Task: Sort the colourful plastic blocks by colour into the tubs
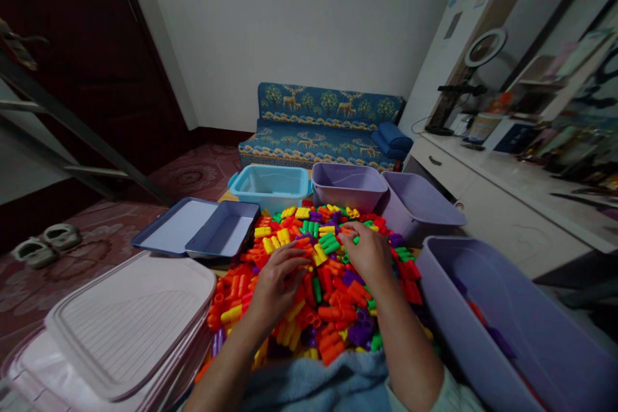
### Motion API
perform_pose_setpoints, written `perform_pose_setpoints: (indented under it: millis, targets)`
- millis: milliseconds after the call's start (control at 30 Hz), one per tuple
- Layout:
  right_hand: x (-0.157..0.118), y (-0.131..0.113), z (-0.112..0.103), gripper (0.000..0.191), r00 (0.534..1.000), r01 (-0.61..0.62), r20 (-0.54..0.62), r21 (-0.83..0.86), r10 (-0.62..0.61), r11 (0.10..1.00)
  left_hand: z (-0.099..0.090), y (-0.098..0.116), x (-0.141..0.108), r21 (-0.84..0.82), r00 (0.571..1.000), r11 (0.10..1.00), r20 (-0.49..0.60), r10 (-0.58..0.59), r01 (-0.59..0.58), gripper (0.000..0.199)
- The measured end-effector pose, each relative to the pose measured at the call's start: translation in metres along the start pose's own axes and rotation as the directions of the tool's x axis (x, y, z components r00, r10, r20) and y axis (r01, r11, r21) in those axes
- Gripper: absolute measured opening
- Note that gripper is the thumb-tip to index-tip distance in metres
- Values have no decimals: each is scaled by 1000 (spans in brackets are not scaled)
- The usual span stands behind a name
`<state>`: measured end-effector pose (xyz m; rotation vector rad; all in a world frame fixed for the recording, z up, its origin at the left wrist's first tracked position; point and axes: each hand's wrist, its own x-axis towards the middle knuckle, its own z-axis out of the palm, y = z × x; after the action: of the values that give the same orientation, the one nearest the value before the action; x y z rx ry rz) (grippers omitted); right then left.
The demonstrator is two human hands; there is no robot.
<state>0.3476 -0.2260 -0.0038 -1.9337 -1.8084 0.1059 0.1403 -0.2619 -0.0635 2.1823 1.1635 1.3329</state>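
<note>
A large heap of plastic toy building blocks (333, 280) in red, orange, yellow, green and purple lies before me. Over its left middle is my left hand (280, 280), fingers stretched to the right and slightly apart, with no block visible in its grasp. My right hand (369, 254) reaches into the upper right part of the heap. Its thumb and index finger close around a small orange block (346, 230), partly covered by the fingers. A green block (331, 244) lies just left of that hand.
Behind the heap stand a light blue bin (270, 181) and two purple bins, one of them centred (350, 181). At right, a larger purple bin (434, 283) holds a few blocks. A dark blue open case (193, 225) and stacked pale lids (130, 315) lie left.
</note>
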Motion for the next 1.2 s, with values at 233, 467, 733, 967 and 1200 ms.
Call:
perform_pose_setpoints:
  millis: [233, 467, 733, 967, 1200]
  targets:
    - [-4, -18, 17, 32, 981, 49, 191, -175, -15, 983, -1, 0, -2, 5, 1000, 1000, 7, -2, 2, 21]
    - [-8, -6, 16, 24, 991, -22, 130, -7, 23, 1000, 1, 0, -1, 16, 1000, 1000, 15, -12, 12, 21]
    - [-26, 10, 16, 17, 986, -52, 166, 459, -28, 887, -8, 18, 0, -73, 993, 994, -79, -88, 82, 29]
    - [-46, -17, 7, 13, 944, -16, 261, 645, -200, 764, -6, 30, 2, -358, 947, 876, 132, -294, 322, 39]
    - [-47, -23, 14, 21, 949, -191, 293, 832, -119, 521, -4, 34, 2, -672, 758, 474, 205, -619, 569, 45]
